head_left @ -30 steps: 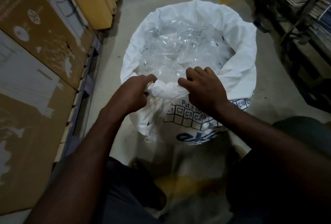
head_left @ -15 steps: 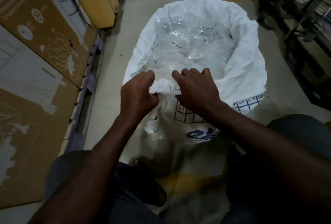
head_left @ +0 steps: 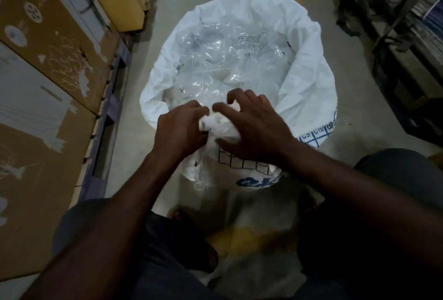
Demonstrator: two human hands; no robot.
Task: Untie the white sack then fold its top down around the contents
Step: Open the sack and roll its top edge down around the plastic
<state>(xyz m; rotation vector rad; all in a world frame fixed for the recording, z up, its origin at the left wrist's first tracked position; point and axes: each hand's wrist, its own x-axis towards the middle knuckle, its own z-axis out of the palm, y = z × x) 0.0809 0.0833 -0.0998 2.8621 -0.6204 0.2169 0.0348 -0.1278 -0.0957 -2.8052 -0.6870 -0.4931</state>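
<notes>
Head view: the white sack [head_left: 309, 88] stands open on the floor [head_left: 354, 88], in the middle of the picture, between the person's knees at 6 o'clock and the aisle at 12 o'clock. Its mouth is wide, and clear plastic [head_left: 230, 60] fills the inside. At the near rim, at 6 o'clock of the mouth, the fabric is gathered into a bunch. The left hand [head_left: 178, 132] has its fingers curled into this bunch from 9 o'clock and grips it. The right hand [head_left: 254, 129] lies over the bunch from 3 o'clock, fingers bent around it, thumb under it. The two hands almost touch. Cardboard boxes [head_left: 48, 72] stand at 9 o'clock, dark shelves [head_left: 407, 24] at 2 o'clock.
</notes>
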